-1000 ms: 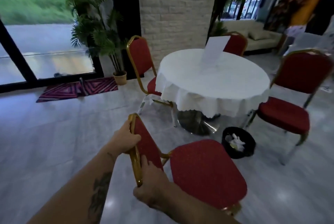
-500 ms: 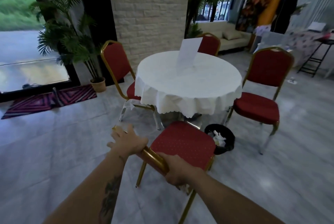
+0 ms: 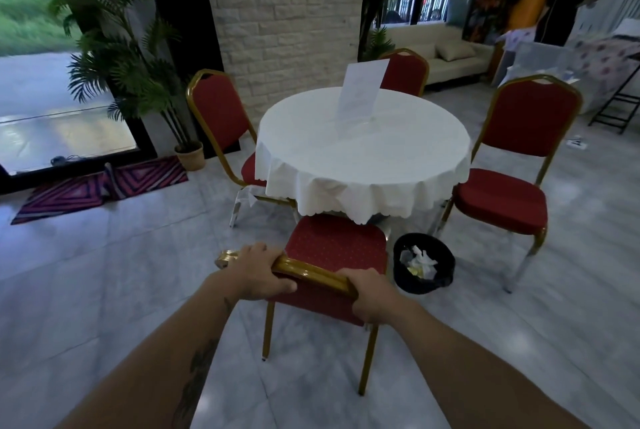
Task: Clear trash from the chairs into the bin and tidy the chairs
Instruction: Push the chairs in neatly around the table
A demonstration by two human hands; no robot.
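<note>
Now both hands grip the gold metal top rail of the nearest red-cushioned chair [image 3: 335, 245]. The left hand [image 3: 258, 274] is wrapped over the rail near its left corner, fingers curled round the front, thumb underneath. The right hand [image 3: 372, 293] is clamped round the rail's right end, fingers closed tight on it. Vs. half a sec ago, the chair is squared up w/ its back toward the person, and the seat's front edge now sits just under the overhang of the white cloth on the round table [image 3: 363, 151]; before it stood angled & further out. The seat is red fabric w/ small dots, bare of trash. The black round bin [image 3: 424, 267], on the floor just right of the chair, holds crumpled white & yellowish paper. Three other red chairs ring the table.
</note>
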